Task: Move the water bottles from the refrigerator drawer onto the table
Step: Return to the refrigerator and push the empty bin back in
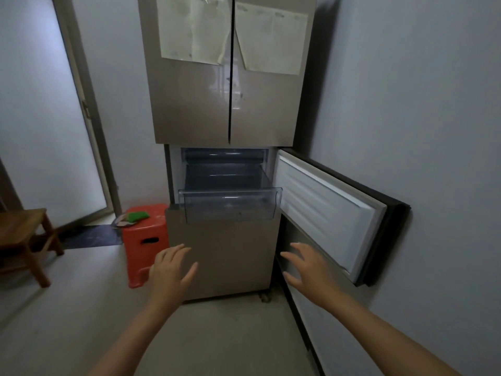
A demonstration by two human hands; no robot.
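Note:
A tall beige refrigerator stands ahead against the wall. Its middle compartment door is swung open to the right. A clear plastic drawer is pulled out from that compartment, and I see no water bottles in it. My left hand is stretched out below the drawer with fingers straight and holds nothing. My right hand reaches forward under the open door, fingers spread, also holding nothing. Both hands are apart from the drawer.
A red plastic stool with a green object on top stands left of the refrigerator. A wooden stool is at the far left. A frosted glass door fills the left wall. Papers hang on the refrigerator's upper doors.

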